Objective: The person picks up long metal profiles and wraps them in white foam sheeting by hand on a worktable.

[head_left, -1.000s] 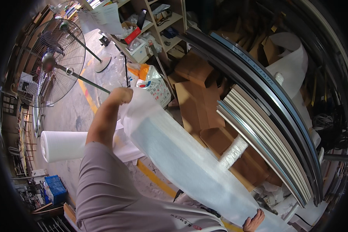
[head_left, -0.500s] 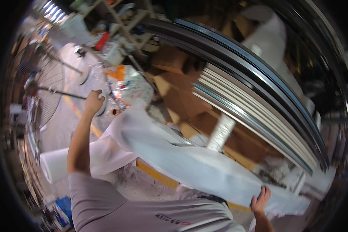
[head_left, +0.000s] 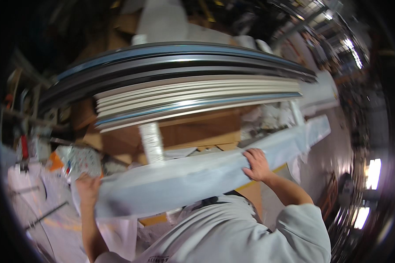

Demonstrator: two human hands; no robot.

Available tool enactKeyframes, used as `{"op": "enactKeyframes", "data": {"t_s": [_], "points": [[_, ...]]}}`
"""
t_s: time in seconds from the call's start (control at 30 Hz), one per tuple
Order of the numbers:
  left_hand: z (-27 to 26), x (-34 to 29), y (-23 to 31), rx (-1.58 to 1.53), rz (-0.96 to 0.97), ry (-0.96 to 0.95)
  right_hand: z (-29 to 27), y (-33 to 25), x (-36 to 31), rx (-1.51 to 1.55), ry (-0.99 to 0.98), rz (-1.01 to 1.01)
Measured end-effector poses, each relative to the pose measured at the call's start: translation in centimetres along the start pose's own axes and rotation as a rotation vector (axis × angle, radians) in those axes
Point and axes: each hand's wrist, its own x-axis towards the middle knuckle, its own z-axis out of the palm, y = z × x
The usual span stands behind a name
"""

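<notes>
A long, flat bundle under translucent white foam sheeting [head_left: 175, 182] lies crosswise in front of my body, rising slightly toward its right end. On its top face, right of the middle, rests my right hand [head_left: 256, 165], fingers bent over toward the far edge and the thumb apart. My left hand [head_left: 88, 189] is at the sheeting's left end, next to the far corner. Motion smears its fingers, so I cannot make out whether it grips the sheet. What lies inside the sheeting is hidden.
Beyond the bundle, cream profiles [head_left: 197, 90] and dark profiles with a blue strip [head_left: 180, 59] lie stacked across a support wrapped in white film [head_left: 152, 142]. Brown cardboard [head_left: 202, 129] is beneath them. A printed plastic bag [head_left: 81, 162] sits at the left, near shelving [head_left: 19, 101].
My view has swung rightward. My left hand has come from out over the floor back to the sheeting's left end. My right hand still touches the sheeting, now further onto its top face.
</notes>
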Motion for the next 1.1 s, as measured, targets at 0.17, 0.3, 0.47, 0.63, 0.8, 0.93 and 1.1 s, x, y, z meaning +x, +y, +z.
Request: {"op": "enactKeyframes", "data": {"t_s": [0.17,0.3,0.47,0.63,0.8,0.93,1.1], "points": [[1.2,1.8,-2.6,0.437,-0.397,0.118,-0.5,1.7,-0.7,-0.001,0.013,0.008],[1.9,3.4,-0.3,0.557,-0.405,0.120,-0.5,2.7,-1.8,0.031,-0.007,0.061],[6.2,10.4,19.9,0.022,-0.390,0.091,-0.2,4.5,-1.0,0.162,-0.139,0.150],[19.7,14.6,43.6,-0.226,-0.187,-0.335,-1.9,10.7,-2.8,0.317,0.277,-0.017],[26.9,16.9,49.5,-0.173,-0.263,-0.579,-7.1,32.0,-7.9,0.133,0.437,0.236],[28.6,17.9,48.7,-0.357,-0.391,-0.604,-9.1,46.4,-13.4,-0.115,0.137,0.503],[27.9,20.1,50.0,-0.393,-0.641,-0.677,-11.1,52.4,-12.8,0.202,-0.384,0.579]]}}
